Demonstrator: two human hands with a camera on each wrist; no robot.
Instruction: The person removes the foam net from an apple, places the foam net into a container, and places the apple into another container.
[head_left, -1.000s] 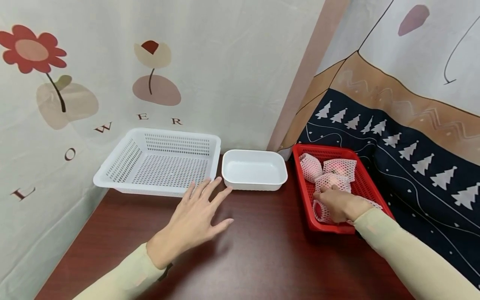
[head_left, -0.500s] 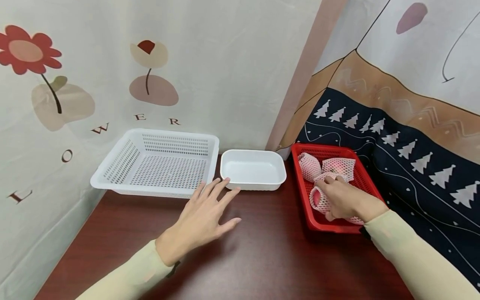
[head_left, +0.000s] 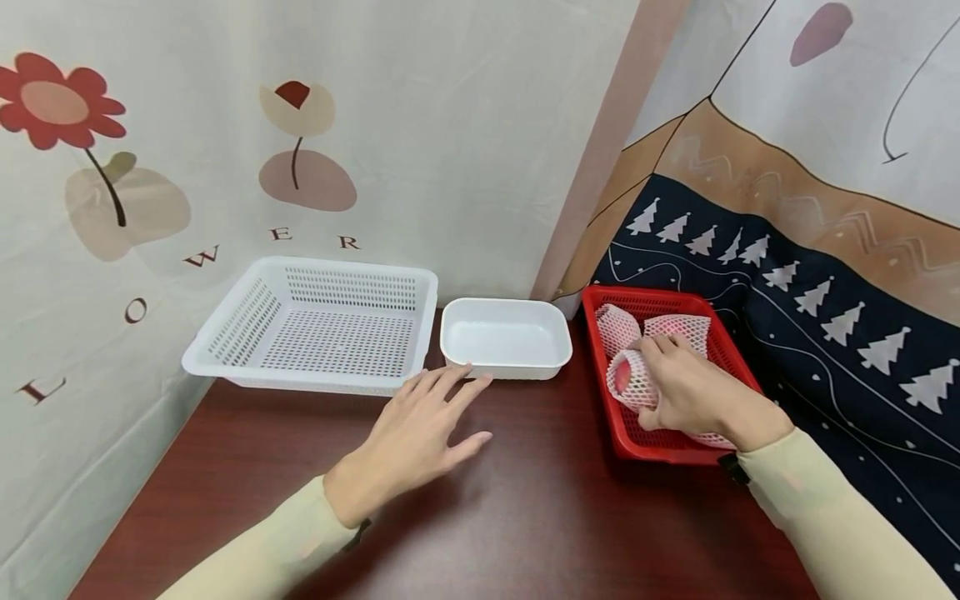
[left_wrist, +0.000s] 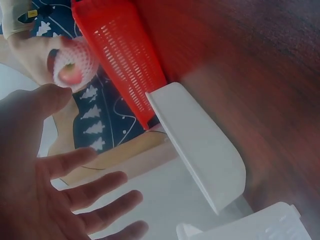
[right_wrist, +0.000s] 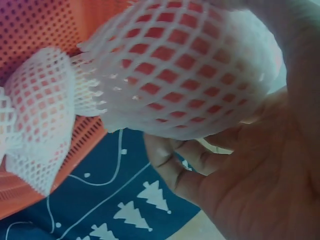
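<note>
My right hand (head_left: 693, 387) grips a red apple in a white foam net (head_left: 632, 380), above the red basket (head_left: 615, 429). In the right wrist view the netted apple (right_wrist: 175, 70) fills the top, with curled fingers (right_wrist: 182, 172) against its side. The left wrist view shows the apple's red end (left_wrist: 72, 72) poking out of the net. Other netted fruits (head_left: 678, 329) lie in the basket, partly hidden by the hand. Over the table my left hand (head_left: 420, 433) hovers with fingers spread, holding nothing, just in front of the small white tray (head_left: 506, 367).
A large white perforated basket (head_left: 315, 379) stands at the back left, beside the small white tray. The dark red-brown table (head_left: 555, 500) carries all the containers. Printed curtains hang behind, and a navy tree-patterned cloth (head_left: 825, 333) borders the red basket on the right.
My right hand has taken hold of a netted apple and lifted it up from among the others. My left hand has shifted slightly to the right, still spread.
</note>
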